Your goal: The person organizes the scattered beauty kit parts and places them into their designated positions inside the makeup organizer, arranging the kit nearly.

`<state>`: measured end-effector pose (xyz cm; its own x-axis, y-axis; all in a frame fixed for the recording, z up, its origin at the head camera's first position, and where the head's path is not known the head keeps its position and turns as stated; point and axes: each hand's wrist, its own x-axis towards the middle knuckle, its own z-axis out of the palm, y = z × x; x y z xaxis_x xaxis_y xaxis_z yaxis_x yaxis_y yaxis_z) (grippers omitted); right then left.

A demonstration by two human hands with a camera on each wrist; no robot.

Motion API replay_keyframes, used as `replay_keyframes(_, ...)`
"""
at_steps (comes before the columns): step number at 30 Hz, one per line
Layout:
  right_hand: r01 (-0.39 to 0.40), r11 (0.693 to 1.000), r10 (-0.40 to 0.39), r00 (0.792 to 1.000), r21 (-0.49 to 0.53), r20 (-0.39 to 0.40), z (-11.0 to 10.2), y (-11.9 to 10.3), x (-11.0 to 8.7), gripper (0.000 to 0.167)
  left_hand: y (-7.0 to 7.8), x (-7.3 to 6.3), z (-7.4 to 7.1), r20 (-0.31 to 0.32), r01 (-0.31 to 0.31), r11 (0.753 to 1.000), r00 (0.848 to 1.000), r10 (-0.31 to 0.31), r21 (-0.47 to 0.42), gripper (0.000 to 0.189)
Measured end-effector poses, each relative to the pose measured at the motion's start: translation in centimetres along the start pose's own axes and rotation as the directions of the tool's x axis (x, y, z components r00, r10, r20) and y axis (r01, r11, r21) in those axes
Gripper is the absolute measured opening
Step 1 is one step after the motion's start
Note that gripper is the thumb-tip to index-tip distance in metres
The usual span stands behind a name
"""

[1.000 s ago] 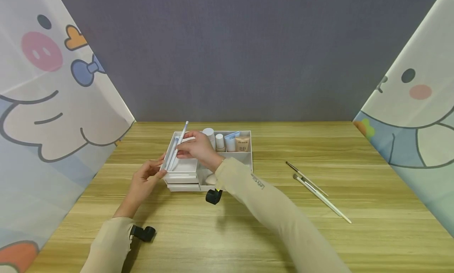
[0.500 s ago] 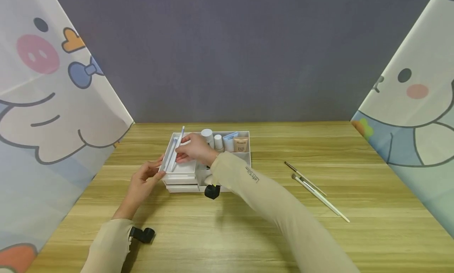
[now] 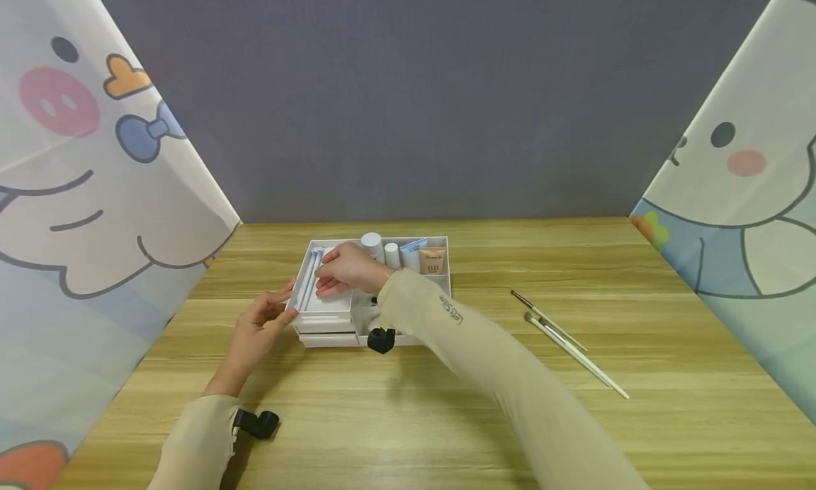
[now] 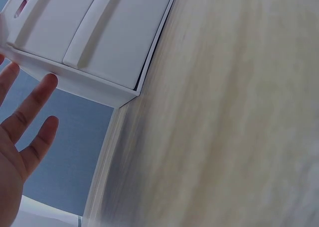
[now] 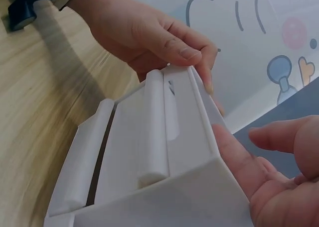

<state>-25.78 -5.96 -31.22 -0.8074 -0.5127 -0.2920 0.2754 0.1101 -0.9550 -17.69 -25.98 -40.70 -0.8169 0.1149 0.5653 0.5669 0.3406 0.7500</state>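
A white cosmetics organizer (image 3: 326, 321) stands on the table, with drawers at its front left. Slim white brushes (image 3: 309, 281) lie side by side in its upper left compartment. My left hand (image 3: 260, 327) grips the front left corner, thumb on the upper edge and fingers along the side; in the left wrist view, spread fingers (image 4: 34, 107) show beside the wall. My right hand (image 3: 347, 269) hovers over the compartment, fingers loose and holding nothing visible. In the right wrist view, its thumb and fingers (image 5: 234, 160) are apart, one fingertip hidden behind the organizer's rim.
At the organizer's back stand a white jar (image 3: 372, 243), a white-capped bottle (image 3: 392, 255), a blue tube (image 3: 413, 255) and a beige BB tube (image 3: 433, 260). Loose makeup brushes (image 3: 576, 355) lie on the wooden table (image 3: 472, 419) to the right. A grey panel rises behind.
The white brush that my right hand pinched at a tilt now lies in the left compartment beside the other. The right fingers have let go; the left hand stays at the corner.
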Motion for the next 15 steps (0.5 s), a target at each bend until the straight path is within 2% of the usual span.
replay_keyframes(11,0.076,0.992,-0.076,0.997,0.097,-0.006,-0.2,0.6,0.1,0.031,0.2,0.1,0.0,-0.013,0.013,1.0,1.0,-0.013,-0.001,0.022)
replay_keyframes(15,0.128,0.984,-0.133,0.991,0.124,0.033,-0.6,1.1,-0.1,0.033,0.2,0.1,0.0,-0.015,0.02,1.0,1.0,-0.02,0.005,0.02)
